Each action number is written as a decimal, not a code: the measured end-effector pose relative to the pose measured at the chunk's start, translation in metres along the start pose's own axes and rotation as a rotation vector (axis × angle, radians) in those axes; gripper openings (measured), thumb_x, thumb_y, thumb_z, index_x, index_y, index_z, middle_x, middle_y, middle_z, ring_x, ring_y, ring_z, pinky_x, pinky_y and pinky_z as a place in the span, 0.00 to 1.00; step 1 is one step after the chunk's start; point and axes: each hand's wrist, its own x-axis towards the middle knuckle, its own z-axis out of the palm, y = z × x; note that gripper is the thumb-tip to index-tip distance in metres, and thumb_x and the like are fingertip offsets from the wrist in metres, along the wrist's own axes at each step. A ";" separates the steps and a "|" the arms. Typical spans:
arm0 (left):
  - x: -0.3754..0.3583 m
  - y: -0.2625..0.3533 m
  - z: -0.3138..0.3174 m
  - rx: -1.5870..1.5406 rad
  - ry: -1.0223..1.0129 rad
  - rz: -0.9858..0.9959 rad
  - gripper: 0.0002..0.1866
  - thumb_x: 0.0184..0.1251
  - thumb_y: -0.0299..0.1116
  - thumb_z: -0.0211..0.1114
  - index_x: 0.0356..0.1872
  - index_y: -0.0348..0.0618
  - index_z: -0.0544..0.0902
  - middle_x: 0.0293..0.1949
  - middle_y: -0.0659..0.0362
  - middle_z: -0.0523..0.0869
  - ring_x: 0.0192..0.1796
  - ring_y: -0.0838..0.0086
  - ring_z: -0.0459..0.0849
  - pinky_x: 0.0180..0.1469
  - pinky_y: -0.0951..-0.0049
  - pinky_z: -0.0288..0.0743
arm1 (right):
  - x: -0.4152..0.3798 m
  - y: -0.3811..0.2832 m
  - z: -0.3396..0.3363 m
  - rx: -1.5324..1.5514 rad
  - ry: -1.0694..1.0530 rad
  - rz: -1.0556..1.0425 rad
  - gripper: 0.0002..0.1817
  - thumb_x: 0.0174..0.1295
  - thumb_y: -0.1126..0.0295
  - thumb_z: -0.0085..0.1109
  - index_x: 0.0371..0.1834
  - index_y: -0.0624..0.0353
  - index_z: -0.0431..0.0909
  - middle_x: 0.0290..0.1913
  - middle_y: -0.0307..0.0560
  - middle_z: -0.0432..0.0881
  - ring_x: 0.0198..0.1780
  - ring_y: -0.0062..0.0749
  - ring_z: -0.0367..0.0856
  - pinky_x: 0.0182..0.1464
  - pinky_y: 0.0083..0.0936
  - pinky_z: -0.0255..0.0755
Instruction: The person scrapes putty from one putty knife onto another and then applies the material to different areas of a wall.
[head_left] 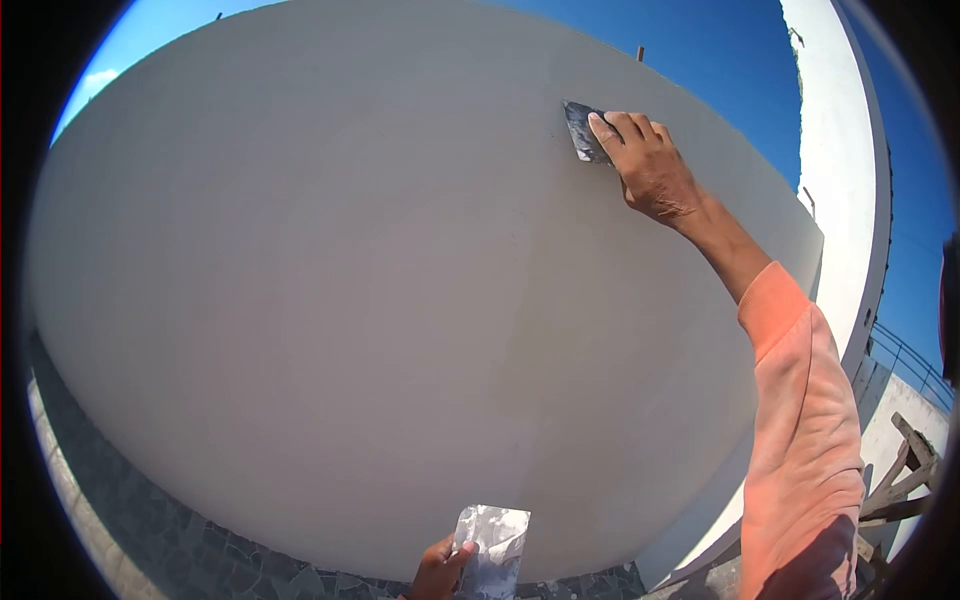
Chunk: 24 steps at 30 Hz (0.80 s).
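Observation:
A broad plastered wall fills most of the head view, with a slightly darker band right of its middle. High on its right part, my right hand is closed around a putty knife, whose dark, smeared blade lies at the wall surface. Low in the view, my left hand grips a second flat metal putty knife. White paste is smeared across that blade, and its lower end is cut off by the frame edge. An orange sleeve covers my right forearm.
A bright white wall rises at the right. Behind my right arm stands a wooden trestle-like frame, near a metal railing. Dark stone-patterned paving runs along the wall's foot.

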 end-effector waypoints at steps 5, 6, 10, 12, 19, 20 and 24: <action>0.002 -0.003 0.003 -0.078 0.026 -0.017 0.15 0.60 0.26 0.56 0.49 0.42 0.81 0.34 0.44 0.83 0.37 0.46 0.82 0.37 0.47 0.73 | 0.023 0.034 -0.012 0.046 0.116 0.064 0.31 0.58 0.85 0.51 0.69 0.61 0.71 0.61 0.48 0.75 0.62 0.42 0.76 0.62 0.41 0.72; 0.004 0.007 -0.004 -0.141 0.016 -0.051 0.15 0.60 0.26 0.56 0.49 0.42 0.81 0.34 0.44 0.83 0.37 0.45 0.82 0.37 0.47 0.73 | 0.035 0.046 -0.009 0.049 0.119 0.111 0.30 0.59 0.85 0.50 0.68 0.61 0.71 0.61 0.47 0.75 0.62 0.43 0.76 0.61 0.41 0.72; 0.005 -0.012 0.013 0.048 0.022 -0.056 0.16 0.61 0.27 0.57 0.50 0.44 0.82 0.34 0.43 0.83 0.36 0.46 0.83 0.38 0.47 0.74 | 0.072 0.066 -0.004 0.029 0.100 0.193 0.29 0.60 0.85 0.47 0.68 0.59 0.71 0.62 0.46 0.75 0.61 0.43 0.76 0.59 0.42 0.73; 0.007 -0.020 0.017 0.063 -0.042 -0.111 0.19 0.62 0.29 0.57 0.55 0.45 0.81 0.35 0.44 0.85 0.37 0.47 0.83 0.40 0.46 0.74 | 0.079 0.066 -0.003 0.063 -0.007 0.225 0.29 0.60 0.83 0.49 0.68 0.59 0.71 0.62 0.47 0.75 0.63 0.44 0.75 0.62 0.44 0.72; 0.019 0.005 0.003 -1.330 -0.003 -0.501 0.25 0.77 0.36 0.58 0.66 0.29 0.70 0.54 0.53 0.83 0.54 0.73 0.83 0.56 0.70 0.78 | 0.065 0.038 0.015 0.014 0.055 0.182 0.30 0.58 0.82 0.54 0.68 0.60 0.71 0.62 0.47 0.74 0.65 0.44 0.73 0.62 0.50 0.72; 0.018 0.002 0.005 -1.325 0.007 -0.495 0.24 0.77 0.36 0.58 0.66 0.30 0.71 0.54 0.53 0.83 0.52 0.73 0.83 0.56 0.70 0.79 | 0.058 0.031 0.015 0.011 0.056 0.166 0.31 0.57 0.82 0.54 0.68 0.60 0.71 0.61 0.47 0.74 0.64 0.43 0.73 0.62 0.49 0.72; 0.022 0.009 -0.013 -1.271 0.076 -0.492 0.20 0.76 0.34 0.57 0.62 0.31 0.74 0.50 0.54 0.84 0.48 0.73 0.85 0.53 0.70 0.80 | 0.028 -0.014 0.012 -0.007 0.094 0.086 0.31 0.56 0.81 0.57 0.68 0.62 0.71 0.59 0.46 0.74 0.61 0.39 0.73 0.59 0.46 0.72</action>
